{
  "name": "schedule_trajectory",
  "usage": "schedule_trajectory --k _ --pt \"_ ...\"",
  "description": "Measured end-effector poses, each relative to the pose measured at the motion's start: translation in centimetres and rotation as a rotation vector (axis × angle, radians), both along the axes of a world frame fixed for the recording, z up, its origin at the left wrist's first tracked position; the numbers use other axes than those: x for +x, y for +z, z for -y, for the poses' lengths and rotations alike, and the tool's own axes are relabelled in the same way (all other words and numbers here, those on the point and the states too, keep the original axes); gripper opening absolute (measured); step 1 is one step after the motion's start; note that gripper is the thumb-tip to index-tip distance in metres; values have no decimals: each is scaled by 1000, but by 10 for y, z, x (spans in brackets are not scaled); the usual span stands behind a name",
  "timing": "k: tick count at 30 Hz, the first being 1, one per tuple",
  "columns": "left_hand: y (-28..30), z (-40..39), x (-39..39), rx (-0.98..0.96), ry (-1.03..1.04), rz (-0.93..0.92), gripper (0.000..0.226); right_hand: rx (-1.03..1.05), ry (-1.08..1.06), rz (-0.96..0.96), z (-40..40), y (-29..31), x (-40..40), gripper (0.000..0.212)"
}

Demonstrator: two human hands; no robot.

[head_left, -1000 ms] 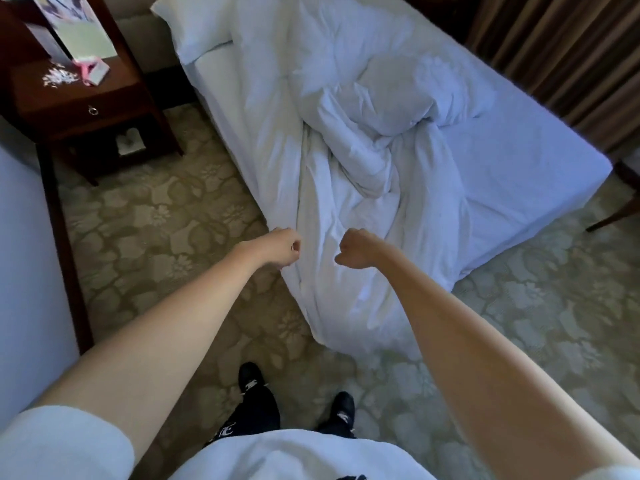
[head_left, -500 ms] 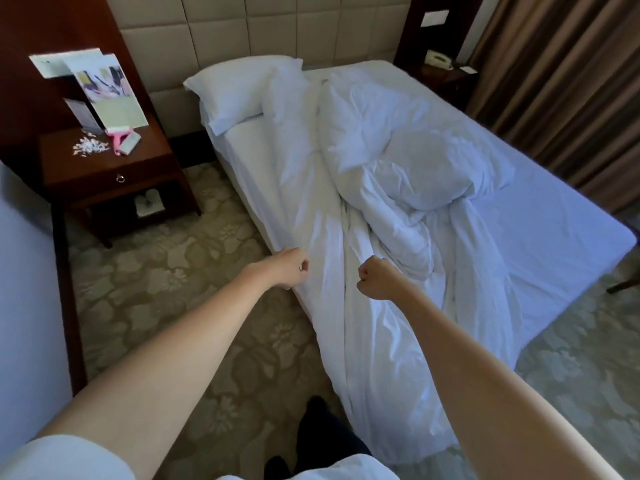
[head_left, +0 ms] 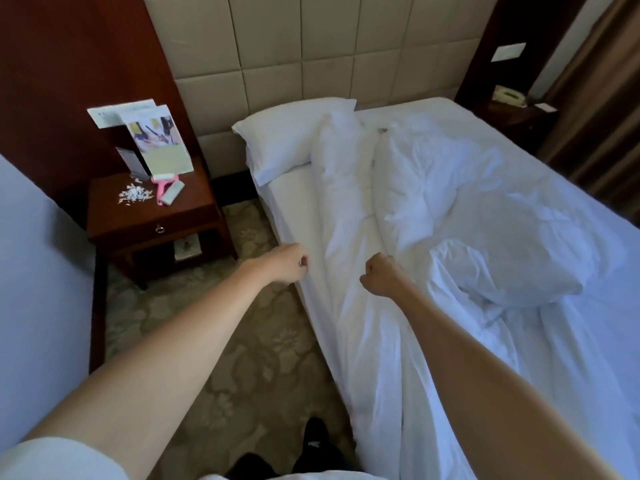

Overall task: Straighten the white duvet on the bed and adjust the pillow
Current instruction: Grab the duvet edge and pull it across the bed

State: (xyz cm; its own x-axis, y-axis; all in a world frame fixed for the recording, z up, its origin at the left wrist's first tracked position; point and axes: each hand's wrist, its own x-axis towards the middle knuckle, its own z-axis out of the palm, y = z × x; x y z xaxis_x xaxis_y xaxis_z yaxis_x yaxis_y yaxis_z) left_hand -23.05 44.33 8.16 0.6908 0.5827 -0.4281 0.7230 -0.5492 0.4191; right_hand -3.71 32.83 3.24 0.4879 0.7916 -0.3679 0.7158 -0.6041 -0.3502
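Note:
The white duvet [head_left: 464, 216] lies crumpled in a heap along the middle of the bed [head_left: 294, 202], with one long fold trailing down the near edge toward my feet. A white pillow [head_left: 284, 140] lies at the head of the bed on the left, partly covered by the duvet's upper end. My left hand [head_left: 289, 263] is a closed fist at the bed's left edge and holds nothing that I can see. My right hand [head_left: 381, 275] is also a fist, hovering just over the duvet's long fold, with no cloth visibly gripped.
A dark wooden nightstand [head_left: 149, 216] with leaflets, paper scraps and a pink item stands left of the bed. A padded headboard [head_left: 311, 46] backs the bed. A second nightstand with a phone [head_left: 509, 97] and brown curtains [head_left: 606, 98] are at the far right. Patterned carpet [head_left: 242, 341] is underfoot.
My view has lifted and moved toward the head of the bed, bringing pillow and headboard into sight. Both fists have travelled along the bed's left edge, staying closed.

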Motion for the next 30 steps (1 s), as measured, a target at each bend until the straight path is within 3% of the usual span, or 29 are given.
schedule_trajectory --k 3,12,18,21,25,30 --pt "2 -55 12 -21 40 19 18 18 9 12 -63 13 17 18" --pt "-32 -244 62 -81 23 5 19 -24 38 31 -249 -5 60 10" --pt "-34 -394 115 -79 -86 -43 18 -81 -92 4 -364 0 108 10" --pt "-22 -461 152 -45 -123 -47 21 -57 -172 -21 -410 9 136 23" --pt "-17 -523 214 -64 -223 -28 23 -32 -276 -75 -453 14 176 25" --pt "-54 -581 296 -11 -380 -115 16 -27 -413 -156 -501 -21 246 30"
